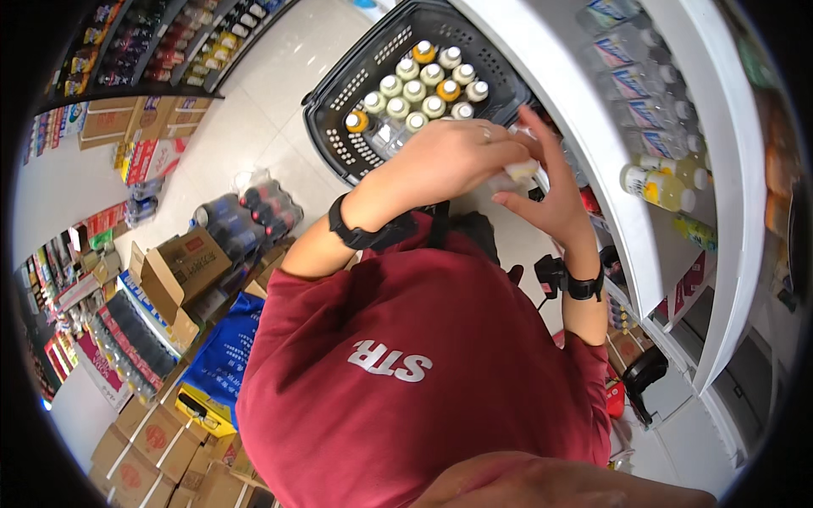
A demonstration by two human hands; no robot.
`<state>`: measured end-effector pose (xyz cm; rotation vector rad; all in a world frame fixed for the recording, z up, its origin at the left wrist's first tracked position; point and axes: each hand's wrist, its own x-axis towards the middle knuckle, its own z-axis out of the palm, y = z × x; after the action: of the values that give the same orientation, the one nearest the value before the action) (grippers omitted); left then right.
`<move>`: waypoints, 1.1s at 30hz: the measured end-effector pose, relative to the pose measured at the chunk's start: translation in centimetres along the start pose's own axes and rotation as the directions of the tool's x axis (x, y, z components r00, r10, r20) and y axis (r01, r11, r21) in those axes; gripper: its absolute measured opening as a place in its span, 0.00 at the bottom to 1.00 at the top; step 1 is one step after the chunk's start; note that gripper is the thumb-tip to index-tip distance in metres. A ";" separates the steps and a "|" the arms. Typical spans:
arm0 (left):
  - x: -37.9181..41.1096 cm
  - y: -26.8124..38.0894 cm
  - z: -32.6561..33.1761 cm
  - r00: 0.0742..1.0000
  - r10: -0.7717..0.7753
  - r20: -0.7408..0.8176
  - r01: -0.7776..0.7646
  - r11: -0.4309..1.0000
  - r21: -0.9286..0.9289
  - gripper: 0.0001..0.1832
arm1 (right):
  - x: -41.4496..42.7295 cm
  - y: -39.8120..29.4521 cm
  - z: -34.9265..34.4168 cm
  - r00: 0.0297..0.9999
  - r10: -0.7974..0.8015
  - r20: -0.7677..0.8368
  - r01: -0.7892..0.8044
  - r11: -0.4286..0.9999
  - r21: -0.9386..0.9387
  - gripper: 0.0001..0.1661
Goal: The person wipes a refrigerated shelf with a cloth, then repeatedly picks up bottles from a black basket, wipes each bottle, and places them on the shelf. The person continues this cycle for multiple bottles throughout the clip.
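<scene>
My left hand (454, 152), with a ring on one finger, reaches across the near edge of a black plastic basket (321, 136). Its fingers are bent over a blurred, pale, partly clear bottle (522, 170). Close on the right, my right hand (552, 174) has its thumb and fingers spread around that bottle; whether they touch it is unclear. Inside the basket, several white-capped bottles (414, 91) stand upright in rows, most pale and a few orange (448, 90). Clear-looking bottles lie nearer its front edge, partly hidden by my left hand.
White shelving (571, 133) curves along the right, holding clear bottles (629, 82) and yellow drinks (657, 187). Shrink-wrapped bottle packs (232, 222), an opened carton (190, 260) and a blue bag (222, 355) are on the left. Stacked cartons (152, 438) stand at lower left.
</scene>
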<state>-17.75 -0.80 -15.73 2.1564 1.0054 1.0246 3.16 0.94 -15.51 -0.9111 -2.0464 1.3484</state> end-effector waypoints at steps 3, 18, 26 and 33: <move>-1.6 -1.9 0.1 0.990 -0.027 0.137 0.026 1.000 0.005 0.16 | 0.0 3.0 1.9 0.943 0.278 0.182 -0.273 0.961 -0.050 0.34; -15.8 -33.4 10.0 0.400 -0.782 0.478 0.862 0.498 0.091 0.26 | -3.3 6.0 2.0 0.732 0.573 -0.368 -0.601 0.798 0.046 0.16; -14.3 -33.2 14.5 0.396 -0.841 0.369 0.718 0.534 0.446 0.30 | -7.9 5.1 0.9 0.626 0.584 -0.517 -0.600 0.784 0.160 0.14; -14.9 -33.8 14.9 0.382 -0.869 0.314 0.748 0.490 0.448 0.13 | -10.5 4.7 0.6 0.515 0.617 -0.596 -0.575 0.764 0.294 0.13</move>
<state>-25.25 4.33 -54.51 1.5245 1.6945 -0.1825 10.56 -6.16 -20.69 -1.8797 -1.1361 1.1112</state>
